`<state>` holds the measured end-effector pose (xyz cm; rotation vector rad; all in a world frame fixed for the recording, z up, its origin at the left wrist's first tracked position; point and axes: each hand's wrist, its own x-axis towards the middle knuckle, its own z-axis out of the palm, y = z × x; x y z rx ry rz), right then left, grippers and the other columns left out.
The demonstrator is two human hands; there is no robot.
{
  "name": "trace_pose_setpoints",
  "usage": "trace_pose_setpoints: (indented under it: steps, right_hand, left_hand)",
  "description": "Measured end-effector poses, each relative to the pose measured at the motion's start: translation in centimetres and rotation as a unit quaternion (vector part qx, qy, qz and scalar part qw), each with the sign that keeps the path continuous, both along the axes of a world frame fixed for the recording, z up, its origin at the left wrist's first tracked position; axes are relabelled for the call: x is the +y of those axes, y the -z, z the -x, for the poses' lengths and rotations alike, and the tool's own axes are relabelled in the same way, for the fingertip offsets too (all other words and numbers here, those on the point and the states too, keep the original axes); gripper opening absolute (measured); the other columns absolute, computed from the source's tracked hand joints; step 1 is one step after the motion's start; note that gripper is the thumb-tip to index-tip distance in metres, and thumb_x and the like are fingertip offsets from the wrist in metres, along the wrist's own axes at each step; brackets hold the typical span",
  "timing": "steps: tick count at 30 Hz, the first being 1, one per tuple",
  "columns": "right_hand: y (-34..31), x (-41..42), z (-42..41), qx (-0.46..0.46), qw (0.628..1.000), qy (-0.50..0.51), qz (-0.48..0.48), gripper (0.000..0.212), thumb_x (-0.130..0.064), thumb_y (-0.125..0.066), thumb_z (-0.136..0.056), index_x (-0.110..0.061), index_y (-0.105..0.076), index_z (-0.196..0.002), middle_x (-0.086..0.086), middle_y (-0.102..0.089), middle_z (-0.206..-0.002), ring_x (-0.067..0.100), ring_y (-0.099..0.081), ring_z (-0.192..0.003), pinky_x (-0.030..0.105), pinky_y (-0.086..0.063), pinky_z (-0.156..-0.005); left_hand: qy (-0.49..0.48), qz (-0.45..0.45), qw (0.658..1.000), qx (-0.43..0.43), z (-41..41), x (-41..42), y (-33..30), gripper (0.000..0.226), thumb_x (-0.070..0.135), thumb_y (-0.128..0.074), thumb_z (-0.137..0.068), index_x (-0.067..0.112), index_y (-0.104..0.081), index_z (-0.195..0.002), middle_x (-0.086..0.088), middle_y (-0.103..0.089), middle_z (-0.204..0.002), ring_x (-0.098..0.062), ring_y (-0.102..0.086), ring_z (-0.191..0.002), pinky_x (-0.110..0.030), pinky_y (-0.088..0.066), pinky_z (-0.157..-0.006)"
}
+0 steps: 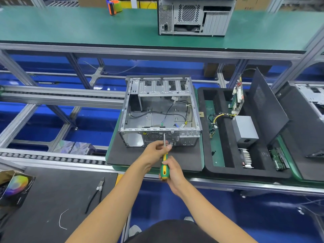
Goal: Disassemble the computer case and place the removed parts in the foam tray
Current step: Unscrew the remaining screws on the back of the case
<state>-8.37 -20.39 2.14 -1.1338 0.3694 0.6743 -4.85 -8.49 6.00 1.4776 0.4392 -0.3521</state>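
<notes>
An open metal computer case (158, 109) lies on a dark mat (122, 155), its inside stripped to loose cables. A green and yellow screwdriver (164, 165) points at the case's rear panel beside the fan grille. My right hand (172, 172) grips its handle. My left hand (157, 148) pinches the steel shaft just below the tip. To the right, the black foam tray (210, 165) holds a grey power supply (244, 129), a circuit board (237, 97), a heatsink (247, 157), a drive (278, 157) and a dark side panel (264, 106).
Black pliers (95, 194) and a white cable tie (62, 219) lie on the near-left mat, beside a fan box (14, 187). Another case (194, 16) stands on the upper green shelf. A third case (305, 118) sits at far right. Conveyor rails run left.
</notes>
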Motion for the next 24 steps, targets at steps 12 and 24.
trace_pose_setpoints:
  steps: [12, 24]
  right_hand:
    - [0.2, -1.0, -0.1, 0.068, 0.989, -0.036, -0.122, 0.033, -0.026, -0.038, -0.096, -0.006, -0.062, -0.106, 0.011, -0.063, -0.081, 0.020, -0.052, -0.059, 0.028, -0.042, -0.051]
    - [-0.2, -0.3, -0.7, 0.098, 0.991, 0.049, -0.075, 0.019, -0.019, -0.045, -0.087, -0.007, -0.059, -0.085, 0.004, -0.050, -0.065, 0.013, -0.039, -0.048, 0.021, -0.027, -0.037]
  left_hand:
    - [-0.044, 0.121, 0.991, 0.022, -0.2, 1.0, -0.2, 0.033, -0.011, -0.054, -0.099, 0.008, -0.053, -0.127, -0.021, -0.069, -0.122, -0.026, -0.076, -0.095, -0.028, -0.049, -0.054]
    - [-0.214, 0.162, 0.963, 0.038, -4.0, -1.1, 0.4, 0.019, 0.014, -0.068, -0.098, -0.002, -0.064, -0.109, -0.019, -0.074, -0.103, -0.024, -0.076, -0.088, -0.030, -0.064, -0.076]
